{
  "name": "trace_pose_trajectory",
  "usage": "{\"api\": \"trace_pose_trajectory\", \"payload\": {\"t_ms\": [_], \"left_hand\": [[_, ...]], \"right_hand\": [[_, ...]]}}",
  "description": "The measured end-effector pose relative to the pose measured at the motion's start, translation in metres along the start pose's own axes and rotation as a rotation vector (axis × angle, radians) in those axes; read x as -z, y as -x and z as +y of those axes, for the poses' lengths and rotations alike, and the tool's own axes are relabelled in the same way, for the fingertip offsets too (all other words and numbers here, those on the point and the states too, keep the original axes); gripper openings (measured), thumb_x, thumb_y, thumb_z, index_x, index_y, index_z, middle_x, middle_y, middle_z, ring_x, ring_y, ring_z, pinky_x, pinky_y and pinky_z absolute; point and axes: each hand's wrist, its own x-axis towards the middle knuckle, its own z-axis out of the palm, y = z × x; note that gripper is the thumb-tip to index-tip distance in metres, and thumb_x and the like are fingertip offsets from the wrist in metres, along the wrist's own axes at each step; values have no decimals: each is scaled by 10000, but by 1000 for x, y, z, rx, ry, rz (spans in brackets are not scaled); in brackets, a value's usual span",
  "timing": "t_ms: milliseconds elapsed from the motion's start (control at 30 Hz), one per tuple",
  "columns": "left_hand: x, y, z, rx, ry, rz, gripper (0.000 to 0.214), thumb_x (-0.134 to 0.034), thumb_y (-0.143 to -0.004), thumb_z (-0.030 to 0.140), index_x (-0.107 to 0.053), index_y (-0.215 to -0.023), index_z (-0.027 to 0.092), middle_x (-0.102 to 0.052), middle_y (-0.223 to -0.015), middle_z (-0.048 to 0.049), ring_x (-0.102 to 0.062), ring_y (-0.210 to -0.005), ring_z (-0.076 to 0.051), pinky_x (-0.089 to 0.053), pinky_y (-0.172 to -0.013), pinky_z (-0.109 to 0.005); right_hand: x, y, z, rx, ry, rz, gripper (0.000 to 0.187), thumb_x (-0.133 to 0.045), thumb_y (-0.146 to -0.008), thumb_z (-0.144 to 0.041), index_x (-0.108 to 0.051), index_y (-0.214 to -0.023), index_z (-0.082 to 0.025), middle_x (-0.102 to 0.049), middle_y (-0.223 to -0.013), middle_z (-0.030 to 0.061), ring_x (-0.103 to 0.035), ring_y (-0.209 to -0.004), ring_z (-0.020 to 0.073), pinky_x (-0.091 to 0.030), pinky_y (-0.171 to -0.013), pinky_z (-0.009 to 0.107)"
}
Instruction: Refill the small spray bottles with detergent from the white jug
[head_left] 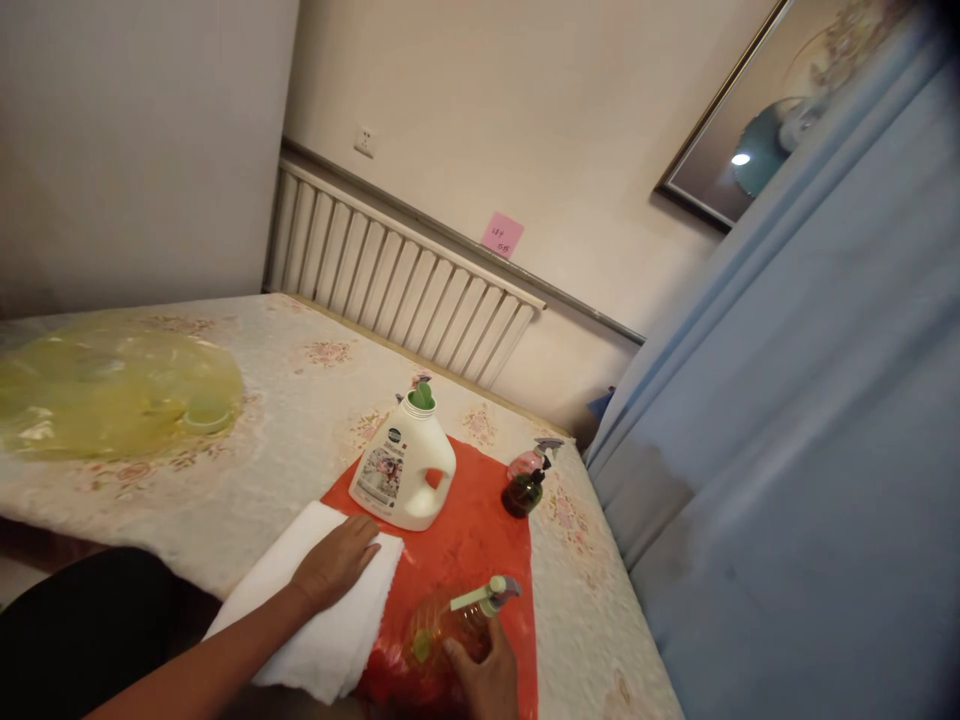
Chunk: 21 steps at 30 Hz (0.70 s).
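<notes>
My left hand lies on a folded white towel, palm down, near the towel's far right corner. With my right hand I grip a clear pump bottle that has a light green and grey pump head. The bottle tilts over a red plastic sheet, and some of it is hidden by my fingers. Beyond the towel stands a white detergent jug with a handle, a printed label and something green in its mouth.
A dark pump bottle and a pinkish spray bottle stand at the sheet's right edge. A yellowish transparent bag lies on the flowered tablecloth at left. Behind are a radiator and, rightward, a blue curtain.
</notes>
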Motion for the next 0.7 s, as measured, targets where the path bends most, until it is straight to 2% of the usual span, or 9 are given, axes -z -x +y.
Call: {"api": "trace_pose_trajectory", "payload": {"t_ms": [500, 700], "left_hand": [[1, 0, 0, 7, 22, 3, 274, -403, -970, 351, -632, -935, 204, -637, -959, -79, -573, -920, -239, -469, -858, -382], [1, 0, 2, 3, 2, 0, 264, -402, -978, 326, -631, -954, 196, -634, -976, -82, -569, -940, -243, -462, -885, -390]], "right_hand": [[0, 0, 3, 8, 24, -8, 421, -727, -623, -270, -710, -1023, -141, -771, -987, 112, -727, -937, 303, -563, -843, 344], [-1, 1, 3, 4, 9, -7, 390, -724, -618, -272, -715, -985, -140, -772, -971, 119, -729, -923, 308, -567, -827, 346]]}}
